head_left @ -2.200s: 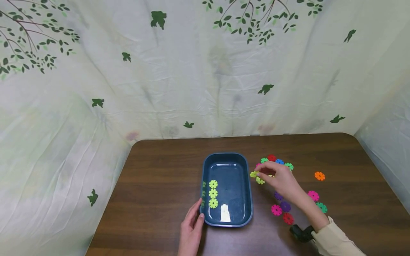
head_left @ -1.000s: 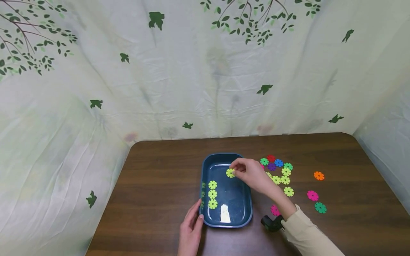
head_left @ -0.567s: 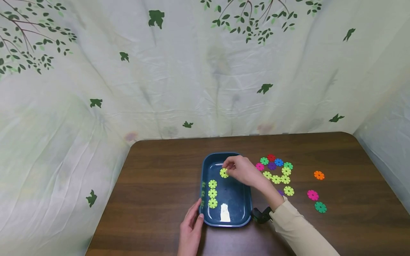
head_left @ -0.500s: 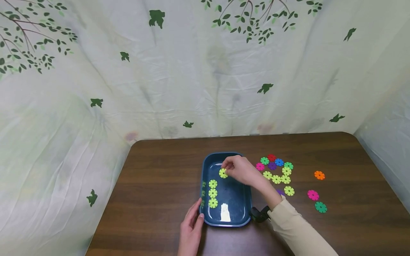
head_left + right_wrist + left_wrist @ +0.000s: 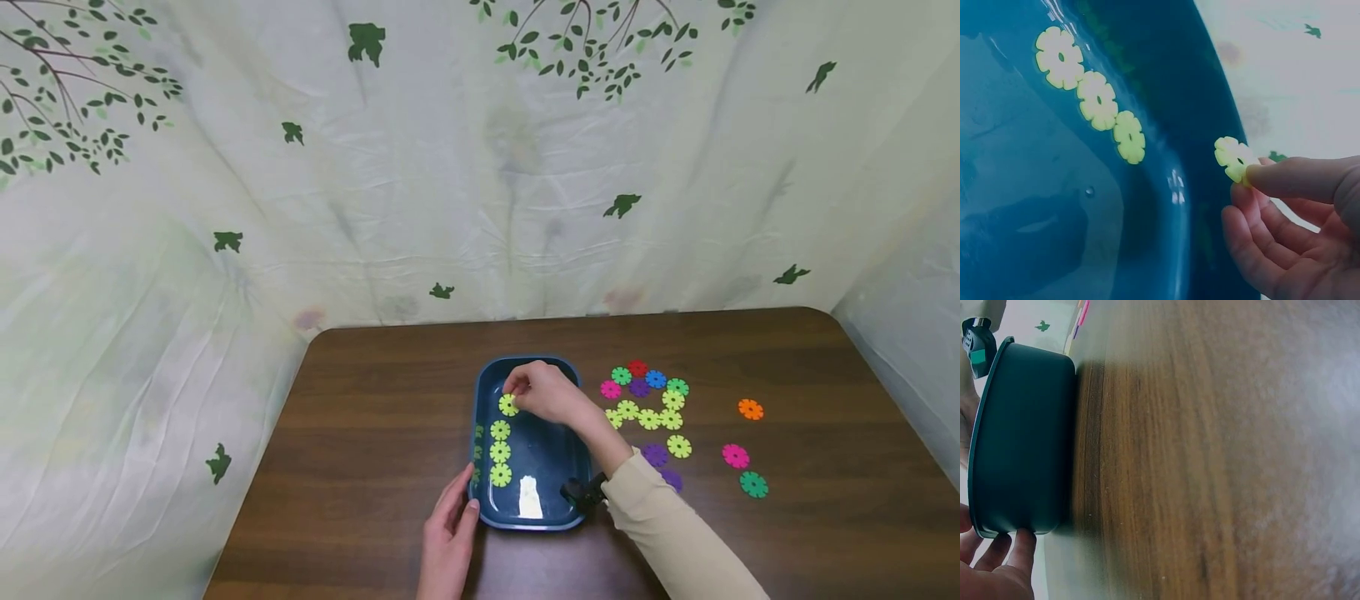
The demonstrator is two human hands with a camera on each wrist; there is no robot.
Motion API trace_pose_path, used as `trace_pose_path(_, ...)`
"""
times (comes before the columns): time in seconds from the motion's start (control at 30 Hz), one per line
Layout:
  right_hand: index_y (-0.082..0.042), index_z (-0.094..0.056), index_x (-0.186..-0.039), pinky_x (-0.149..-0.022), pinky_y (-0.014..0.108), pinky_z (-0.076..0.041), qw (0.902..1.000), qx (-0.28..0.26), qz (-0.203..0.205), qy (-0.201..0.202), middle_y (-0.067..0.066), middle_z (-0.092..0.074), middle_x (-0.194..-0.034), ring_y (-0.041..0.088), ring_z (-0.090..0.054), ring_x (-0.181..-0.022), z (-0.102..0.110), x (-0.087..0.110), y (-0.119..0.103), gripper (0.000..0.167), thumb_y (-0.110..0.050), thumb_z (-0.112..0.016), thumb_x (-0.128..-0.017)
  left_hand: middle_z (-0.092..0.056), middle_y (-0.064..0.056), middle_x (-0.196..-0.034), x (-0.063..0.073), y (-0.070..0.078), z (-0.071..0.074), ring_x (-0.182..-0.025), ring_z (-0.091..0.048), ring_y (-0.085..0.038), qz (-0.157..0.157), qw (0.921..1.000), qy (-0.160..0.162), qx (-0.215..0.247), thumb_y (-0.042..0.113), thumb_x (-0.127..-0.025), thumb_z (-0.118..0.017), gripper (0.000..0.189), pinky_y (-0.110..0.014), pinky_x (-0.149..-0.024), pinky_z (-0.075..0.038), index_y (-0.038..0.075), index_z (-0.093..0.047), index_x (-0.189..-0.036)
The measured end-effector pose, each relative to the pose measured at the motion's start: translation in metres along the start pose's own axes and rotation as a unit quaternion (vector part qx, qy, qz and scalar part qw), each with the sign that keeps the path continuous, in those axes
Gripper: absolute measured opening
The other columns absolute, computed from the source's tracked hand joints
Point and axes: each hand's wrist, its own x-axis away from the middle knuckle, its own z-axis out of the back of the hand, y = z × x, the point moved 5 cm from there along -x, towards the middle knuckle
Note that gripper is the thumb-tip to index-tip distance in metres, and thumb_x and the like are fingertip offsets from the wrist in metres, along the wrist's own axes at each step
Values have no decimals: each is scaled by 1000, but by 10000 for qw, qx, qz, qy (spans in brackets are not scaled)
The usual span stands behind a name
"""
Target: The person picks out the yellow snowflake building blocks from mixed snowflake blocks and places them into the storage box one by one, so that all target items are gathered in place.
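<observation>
Above the tray, the right hand is holding a disc, fingers pinching its notched edge. The disc is probably behaving as light, stiff, slightly slippery plastic, favouring this edge grip. The left hand is touching the tray's side, fingers nearly straight.

We see a brown, wood-grained table carrying a blue tray and, to its right, colourful flower-shaped discs; one purple disc there seems partly hidden from us.

Curtained-off workspace, leaf-print cloth, brown table
</observation>
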Motion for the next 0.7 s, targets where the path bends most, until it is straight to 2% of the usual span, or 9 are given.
trace_pose_path(0.1, -8, -72, -96, -65, 28, -51, 10000, 10, 23, 16, 0, -63, -83, 17, -56, -75, -4, -4, 1, 11, -1, -69, -88, -52, -4, -142, -1, 0, 0, -135, -42, -21, -46, 10000, -7, 32, -3, -95, -56, 45, -19, -107, -32, 12, -58, -138)
trace_pose_path(0.17, -8, -73, -96, -65, 28, -51, 10000, -1, 35, 12, -1, -63, -83, 16, -56, -76, -7, -7, 3, 11, -1, -69, -88, -52, -4, -142, -1, 1, -1, -135, -43, -21, -48, 10000, -7, 30, -3, -95, -56, 45, -18, -107, -32, 13, -58, -138)
trace_pose_path(0.43, -8, -74, -94, -64, 27, -49, 9999, 56, 71, 92, -2, -64, -80, 14, -56, -73, -20, -19, 10, 10, -2, -71, -86, -52, -5, -142, 0, 1, 0, -135, -43, -22, 15, 10000, 10, -39, -2, -96, -56, 45, -33, -110, -32, 15, -58, -138)
trace_pose_path(0.7, -8, -75, -94, -66, 28, -48, 9999, 46, -129, 68, 0, -64, -80, 16, -55, -74, -27, -27, 21, 11, -1, -70, -87, -52, -6, -142, -1, -1, 0, -135, -42, -21, -32, 10000, 8, 19, -4, -95, -56, 46, -16, -105, -33, 13, -58, -138)
